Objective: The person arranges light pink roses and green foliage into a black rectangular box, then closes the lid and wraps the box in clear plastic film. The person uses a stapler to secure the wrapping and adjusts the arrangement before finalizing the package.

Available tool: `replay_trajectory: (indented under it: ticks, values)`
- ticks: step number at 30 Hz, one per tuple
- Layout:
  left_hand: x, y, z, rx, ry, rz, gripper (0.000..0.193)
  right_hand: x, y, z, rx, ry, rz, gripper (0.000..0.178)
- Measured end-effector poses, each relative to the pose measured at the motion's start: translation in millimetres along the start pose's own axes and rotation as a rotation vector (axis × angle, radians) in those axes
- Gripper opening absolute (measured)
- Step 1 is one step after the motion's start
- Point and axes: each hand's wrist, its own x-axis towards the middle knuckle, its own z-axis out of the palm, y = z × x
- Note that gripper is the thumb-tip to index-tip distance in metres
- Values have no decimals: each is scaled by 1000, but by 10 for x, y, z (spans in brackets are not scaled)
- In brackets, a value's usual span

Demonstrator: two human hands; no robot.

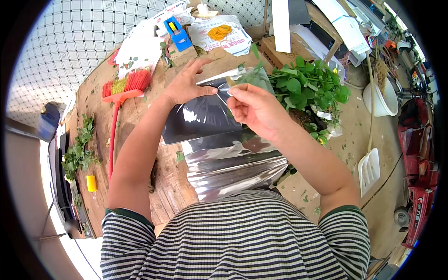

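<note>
My right hand point(257, 111) is closed in a pinch on a small brownish strip point(230, 81), whose exact kind is too small to make out. To its left, my left hand point(189, 85) has its fingers spread and holds nothing, its thumb over the edge of a black sheet point(205, 119). Shiny clear film point(254, 77) covers part of that sheet and the stems under it. Nearer my body, a stack of glossy silvery film point(228, 170) lies on the wooden table. A bunch of green leafy stems point(298, 86) lies just right of my right hand.
A blue tape dispenser point(178, 35) and yellow rubber bands point(219, 32) are at the back. A red brush point(126, 88) and cut leaves point(80, 147) lie left, beside a yellow roll point(91, 183). On the right are a white bucket point(381, 98), a dustpan point(369, 171) and a red vehicle point(418, 186).
</note>
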Motion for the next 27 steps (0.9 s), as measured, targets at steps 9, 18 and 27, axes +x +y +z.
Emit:
replay_trajectory:
  ticks: [9,18,27]
  values:
    - [-319,32,433,643,108,491,54,596,-33,12,93,36,-54,9]
    - [-33,-79,398,683,148,241,16,321,658,-104,-92,188,-30,14]
    - [56,-95,353,571,72,102,20,626,1134,-584,-364,290,-189,14]
